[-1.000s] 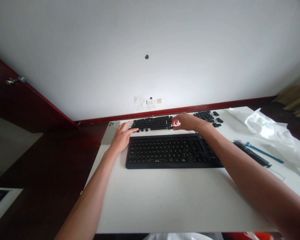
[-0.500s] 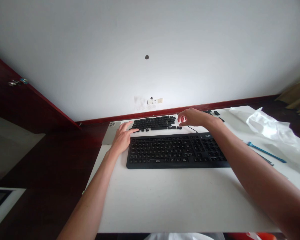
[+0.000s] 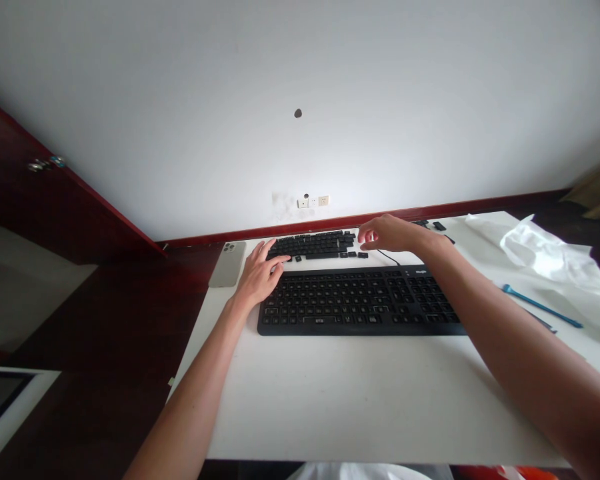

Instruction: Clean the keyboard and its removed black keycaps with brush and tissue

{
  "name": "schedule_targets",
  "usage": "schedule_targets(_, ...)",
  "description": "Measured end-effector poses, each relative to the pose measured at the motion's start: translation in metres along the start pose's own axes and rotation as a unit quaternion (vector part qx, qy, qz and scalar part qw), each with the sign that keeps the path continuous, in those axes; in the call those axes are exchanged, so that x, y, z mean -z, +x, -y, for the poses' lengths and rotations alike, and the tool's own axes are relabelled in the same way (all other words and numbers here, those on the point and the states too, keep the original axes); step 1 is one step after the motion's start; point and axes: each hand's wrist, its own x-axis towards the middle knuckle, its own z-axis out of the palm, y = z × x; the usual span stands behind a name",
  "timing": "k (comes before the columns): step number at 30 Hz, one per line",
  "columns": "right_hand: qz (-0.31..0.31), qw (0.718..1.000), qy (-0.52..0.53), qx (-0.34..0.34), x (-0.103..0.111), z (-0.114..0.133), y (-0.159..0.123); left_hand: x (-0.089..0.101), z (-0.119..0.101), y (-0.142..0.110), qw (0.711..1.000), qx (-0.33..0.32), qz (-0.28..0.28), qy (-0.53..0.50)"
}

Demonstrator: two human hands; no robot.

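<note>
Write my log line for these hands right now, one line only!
left hand: beside black keycaps | right hand: open, above black keyboard

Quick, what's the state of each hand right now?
Left hand: open, holding nothing, beside the loose black plastic keycaps.
Right hand: half-open, nothing visibly held.

Bare L forearm [image 3: 193, 400] and R forearm [image 3: 530, 373] — long, slim, tapering to the wrists — end in L hand [image 3: 257, 277] and R hand [image 3: 393, 233], w/ slender fingers [image 3: 280, 261]. White cloth [image 3: 370, 473] at bottom edge (worn? can't tell).
</note>
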Motion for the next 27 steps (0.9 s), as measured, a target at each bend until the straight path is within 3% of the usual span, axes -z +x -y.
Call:
schedule_targets(7,-0.002,1.0,-0.002,0.006,0.002,-0.003,0.0,0.003,0.003,-0.002,1.0,0.009,-0.013,0.015)
schedule_targets(17,-0.004,1.0,-0.012,0.007,0.01,0.001,-0.004,0.005,-0.019,0.012,0.999,-0.03,0.02,0.021)
schedule_targets(27,-0.007,1.0,-0.013,0.0,0.014,0.005,-0.008,-0.003,-0.03,0.02,0.999,-0.027,-0.002,0.027)
